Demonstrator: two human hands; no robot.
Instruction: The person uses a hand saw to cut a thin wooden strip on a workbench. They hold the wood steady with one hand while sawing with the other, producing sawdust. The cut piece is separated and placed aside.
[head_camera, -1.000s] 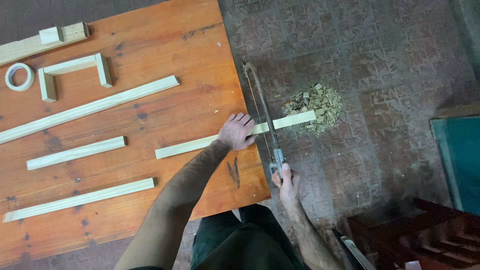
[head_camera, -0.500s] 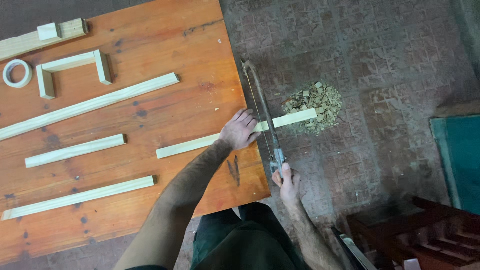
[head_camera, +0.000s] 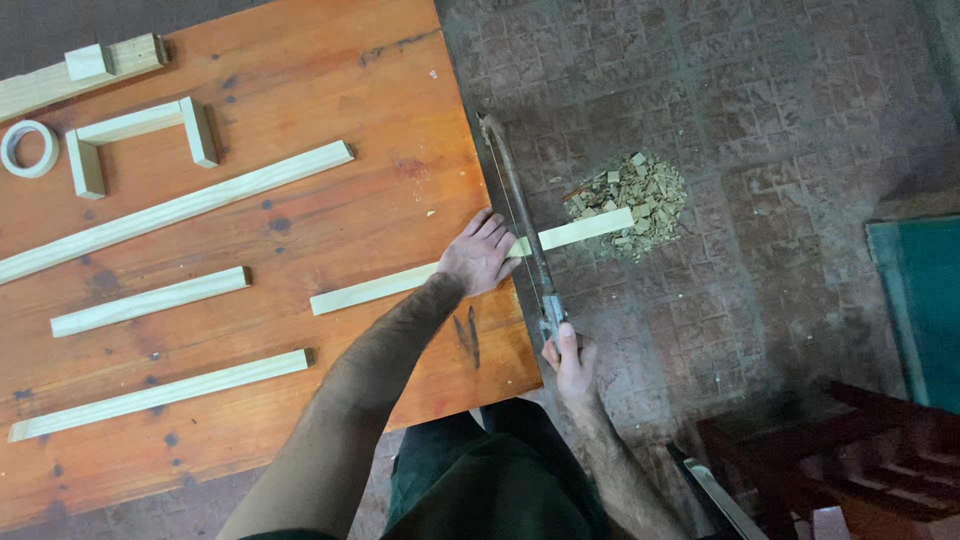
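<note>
- Head view: a person is standing at the near edge of an orange-brown wooden table (head_camera: 300, 80), sawing a pale wooden strip (head_camera: 390, 287) whose far end is sticking out past the table's right edge, over the tiled floor (head_camera: 760, 120).
- The left hand (head_camera: 478, 253) is pressing down flat on the strip right at the table edge, fingers spread over the wood rather than curled round it; it is pinning the strip, not gripping it.
- The right hand (head_camera: 570, 362) is wrapping fully closed round the handle of a frame saw (head_camera: 522, 215), thumb lying along the top, below the table edge and close to the body.
- The saw is crossing the strip just outside the left fingertips, its long frame running away from the person beside the table's edge; I cannot tell how deep the blade is sitting in the wood.
- The overhanging piece of the strip is hanging above a heap of wood offcuts and chips (head_camera: 632, 195) on the floor.
- Judging from this, the cut is under way; the next stroke is calling for steady downward pressure from the left hand and a straight pull, with the fingers kept clear of the blade.
- Elsewhere on the table, three more pale strips (head_camera: 180, 210), a U-shaped wooden frame (head_camera: 135, 125) and a roll of tape (head_camera: 28, 148) are lying well apart from the hands.
</note>
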